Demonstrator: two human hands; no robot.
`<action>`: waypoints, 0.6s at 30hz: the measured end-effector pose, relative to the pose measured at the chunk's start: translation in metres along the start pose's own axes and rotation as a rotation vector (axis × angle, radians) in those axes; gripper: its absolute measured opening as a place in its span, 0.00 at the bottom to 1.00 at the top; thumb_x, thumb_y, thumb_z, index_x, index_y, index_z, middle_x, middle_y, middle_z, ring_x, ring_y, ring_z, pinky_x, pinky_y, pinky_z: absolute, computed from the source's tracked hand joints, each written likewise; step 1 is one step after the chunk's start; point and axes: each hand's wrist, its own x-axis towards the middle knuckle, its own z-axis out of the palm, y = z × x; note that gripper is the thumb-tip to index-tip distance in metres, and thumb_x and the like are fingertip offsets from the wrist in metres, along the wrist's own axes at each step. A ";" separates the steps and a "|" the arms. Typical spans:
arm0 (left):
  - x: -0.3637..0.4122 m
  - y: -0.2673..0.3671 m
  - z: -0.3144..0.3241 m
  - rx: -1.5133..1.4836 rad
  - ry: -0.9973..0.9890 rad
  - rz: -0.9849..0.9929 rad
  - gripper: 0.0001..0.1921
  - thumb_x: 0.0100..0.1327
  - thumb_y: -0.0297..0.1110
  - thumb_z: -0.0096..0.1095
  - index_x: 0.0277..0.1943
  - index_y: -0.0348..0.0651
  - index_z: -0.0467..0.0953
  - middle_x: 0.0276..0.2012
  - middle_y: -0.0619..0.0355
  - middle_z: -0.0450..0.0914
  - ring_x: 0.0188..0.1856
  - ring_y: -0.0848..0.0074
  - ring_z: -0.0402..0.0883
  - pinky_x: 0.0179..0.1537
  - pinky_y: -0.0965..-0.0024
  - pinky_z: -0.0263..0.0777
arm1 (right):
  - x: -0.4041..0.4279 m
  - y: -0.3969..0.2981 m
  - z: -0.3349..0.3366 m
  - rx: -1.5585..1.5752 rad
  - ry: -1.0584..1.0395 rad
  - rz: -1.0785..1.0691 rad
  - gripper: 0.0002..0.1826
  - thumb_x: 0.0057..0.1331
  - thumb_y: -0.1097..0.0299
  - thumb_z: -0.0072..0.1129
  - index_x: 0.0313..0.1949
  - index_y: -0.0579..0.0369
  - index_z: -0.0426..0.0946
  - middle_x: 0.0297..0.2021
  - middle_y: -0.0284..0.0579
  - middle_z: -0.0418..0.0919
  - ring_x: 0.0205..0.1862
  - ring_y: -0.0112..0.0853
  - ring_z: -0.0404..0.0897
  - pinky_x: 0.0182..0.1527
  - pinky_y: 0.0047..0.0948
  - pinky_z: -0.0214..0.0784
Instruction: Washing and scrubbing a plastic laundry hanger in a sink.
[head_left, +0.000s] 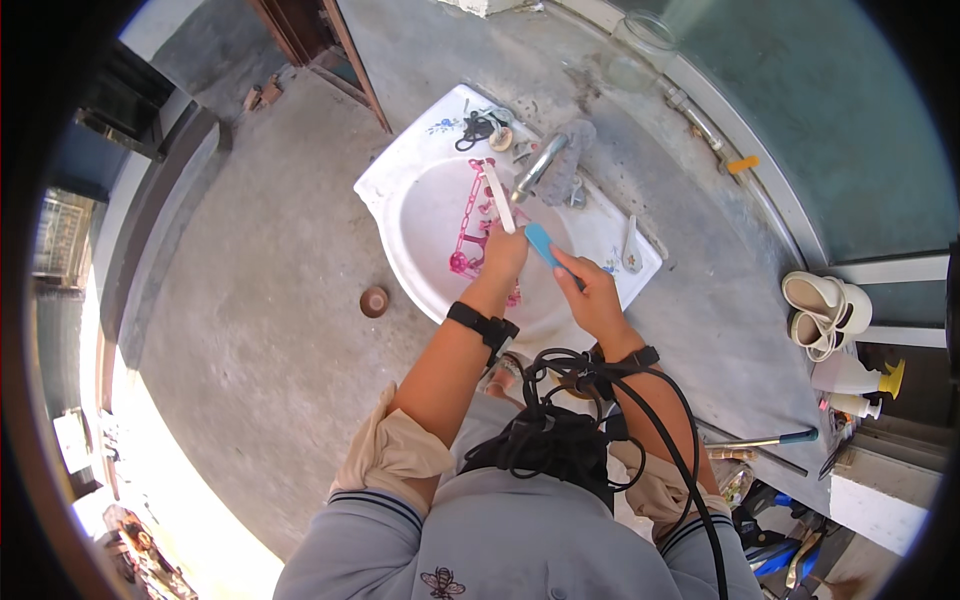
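A white ceramic washbasin (416, 161) stands before me, with a pink plastic frame (466, 221) inside its bowl. My left hand (504, 253) is closed on the frame near its middle. A flat white strip (498, 196) runs along the frame from its far end to my fingers. In my right hand (596, 292) is a brush with a blue back (541, 244), its tip close beside my left hand. The bristle side cannot be made out. Above the bowl hangs the spout of a metal faucet (540, 169), with a grey cloth (574, 154) around its base.
Dark cords (475, 131) lie on the basin's far corner, a ceramic spoon (631, 251) on its right ledge. A brown bowl (373, 302) sits on the concrete floor. White shoes (844, 307) and a spray bottle (847, 373) stand right. Black cables (675, 397) hang by my right arm.
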 end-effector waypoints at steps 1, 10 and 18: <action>0.002 0.001 0.000 -0.002 -0.001 0.002 0.11 0.61 0.34 0.53 0.40 0.34 0.69 0.26 0.57 0.73 0.27 0.75 0.70 0.30 0.69 0.64 | 0.004 0.003 -0.002 -0.002 0.000 -0.002 0.18 0.65 0.68 0.56 0.55 0.49 0.75 0.26 0.47 0.73 0.26 0.35 0.71 0.32 0.29 0.64; -0.008 -0.027 -0.019 0.390 -0.261 0.288 0.17 0.57 0.38 0.61 0.45 0.34 0.73 0.40 0.38 0.79 0.45 0.50 0.79 0.44 0.56 0.70 | 0.015 -0.019 -0.013 -0.206 -0.182 -0.148 0.17 0.65 0.66 0.55 0.54 0.41 0.76 0.23 0.42 0.69 0.24 0.36 0.71 0.28 0.30 0.65; -0.036 -0.026 -0.026 0.351 -0.187 0.194 0.20 0.56 0.32 0.60 0.51 0.34 0.71 0.41 0.40 0.80 0.47 0.50 0.78 0.47 0.59 0.70 | 0.031 -0.021 -0.005 -0.589 -0.058 -0.193 0.18 0.64 0.64 0.57 0.54 0.36 0.76 0.23 0.42 0.69 0.23 0.41 0.73 0.26 0.37 0.66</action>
